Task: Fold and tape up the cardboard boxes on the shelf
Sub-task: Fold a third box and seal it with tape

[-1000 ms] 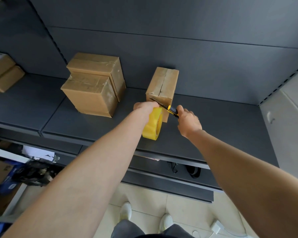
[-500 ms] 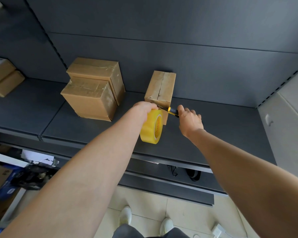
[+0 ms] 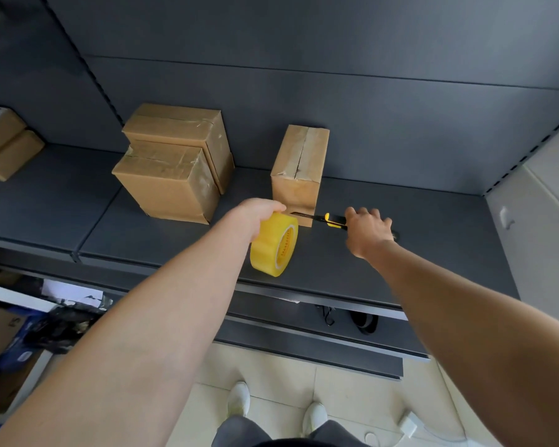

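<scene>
A small upright cardboard box (image 3: 299, 175) with a taped top seam stands on the dark shelf (image 3: 433, 227). My left hand (image 3: 259, 212) grips a yellow tape roll (image 3: 273, 248) from above, just in front of the box's lower left corner. A yellow-and-black utility knife (image 3: 331, 220) lies low along the shelf, its blade tip at the box's bottom front edge. My right hand (image 3: 367, 229) rests over the knife's handle with fingers spread and relaxed; the handle's end shows to the right of the hand.
Two larger taped boxes (image 3: 171, 175) stand stacked together to the left on the shelf. More boxes (image 3: 4, 143) sit at the far left. A white cabinet (image 3: 536, 227) borders the shelf on the right. Lower shelves and my shoes are below.
My right hand has moved right and down with the knife and loosened from a fist to spread fingers. My left hand has lowered the tape roll slightly.
</scene>
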Demonstrator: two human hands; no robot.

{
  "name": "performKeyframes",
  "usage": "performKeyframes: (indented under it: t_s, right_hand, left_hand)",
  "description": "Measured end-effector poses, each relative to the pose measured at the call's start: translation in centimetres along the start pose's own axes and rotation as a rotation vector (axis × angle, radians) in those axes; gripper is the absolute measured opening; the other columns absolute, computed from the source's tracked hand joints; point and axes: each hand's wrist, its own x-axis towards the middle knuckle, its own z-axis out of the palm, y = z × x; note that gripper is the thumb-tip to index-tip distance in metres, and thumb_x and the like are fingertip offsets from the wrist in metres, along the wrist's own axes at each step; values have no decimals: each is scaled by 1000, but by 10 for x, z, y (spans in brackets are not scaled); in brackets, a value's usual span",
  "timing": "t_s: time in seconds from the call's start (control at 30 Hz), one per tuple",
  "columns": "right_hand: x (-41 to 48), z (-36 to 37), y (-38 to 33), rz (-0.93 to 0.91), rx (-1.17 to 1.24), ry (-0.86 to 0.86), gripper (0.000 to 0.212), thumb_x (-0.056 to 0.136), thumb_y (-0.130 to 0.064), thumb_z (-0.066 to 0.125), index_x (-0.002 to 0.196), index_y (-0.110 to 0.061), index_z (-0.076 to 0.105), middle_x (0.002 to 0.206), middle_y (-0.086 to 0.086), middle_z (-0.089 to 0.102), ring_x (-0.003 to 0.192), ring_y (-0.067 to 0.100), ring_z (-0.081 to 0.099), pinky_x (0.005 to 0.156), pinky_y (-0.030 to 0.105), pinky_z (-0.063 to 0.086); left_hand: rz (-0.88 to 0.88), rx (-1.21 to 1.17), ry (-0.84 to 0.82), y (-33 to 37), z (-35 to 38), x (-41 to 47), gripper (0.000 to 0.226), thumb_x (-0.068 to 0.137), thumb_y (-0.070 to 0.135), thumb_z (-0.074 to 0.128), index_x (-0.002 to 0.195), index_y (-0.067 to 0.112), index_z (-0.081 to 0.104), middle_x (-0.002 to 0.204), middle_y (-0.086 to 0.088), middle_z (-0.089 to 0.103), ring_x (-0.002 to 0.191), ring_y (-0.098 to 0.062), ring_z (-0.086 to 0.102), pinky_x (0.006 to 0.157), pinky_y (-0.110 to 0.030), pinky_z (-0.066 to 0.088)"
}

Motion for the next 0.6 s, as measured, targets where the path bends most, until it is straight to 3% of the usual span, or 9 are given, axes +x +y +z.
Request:
performKeyframes:
  t_s: [0.17, 0.3, 0.43, 0.53, 0.6]
  right_hand:
    - [-8, 16, 15, 119, -31, -208, 47, 86, -8, 55, 131, -11, 42, 125, 14, 47, 118, 32, 38, 97, 46, 35]
    - [-10, 26, 24, 177, 38, -266, 48, 86, -3, 55, 131, -11, 40, 120, 14, 52, 116, 32, 41, 96, 45, 35]
    - [-7, 28, 32, 219, 154, -215, 50, 86, 0, 55, 133, -8, 39, 127, 17, 45, 121, 35, 39, 96, 46, 38]
    - [-6, 28, 35, 238, 159, -194, 52, 85, -2, 56, 134, -8, 39, 132, 17, 40, 125, 36, 36, 103, 48, 35]
    - [-6, 27, 35, 208, 133, -122, 51, 87, -10, 58, 134, -10, 39, 134, 16, 40, 127, 36, 33, 109, 48, 29]
  left_hand:
    - [62, -54, -155, -1, 8, -4, 20, 89, 22, 65, 108, 18, 61, 101, -9, 63, 91, -25, 63, 80, -40, 54]
    - [89, -60, -230, 1, 19, -9, 4, 91, 18, 61, 88, 18, 60, 90, -6, 62, 80, -19, 61, 70, -34, 54]
    - [136, -13, -234, 6, 30, -13, 12, 93, 17, 59, 81, 20, 58, 92, -5, 58, 84, -20, 57, 79, -37, 51]
    - [173, 47, -170, 9, 38, -14, 13, 95, 17, 57, 82, 20, 57, 107, -8, 56, 106, -27, 55, 98, -44, 46]
    - [181, 59, -130, 11, 44, -16, 4, 95, 18, 56, 91, 17, 57, 115, -10, 55, 118, -29, 51, 103, -46, 43]
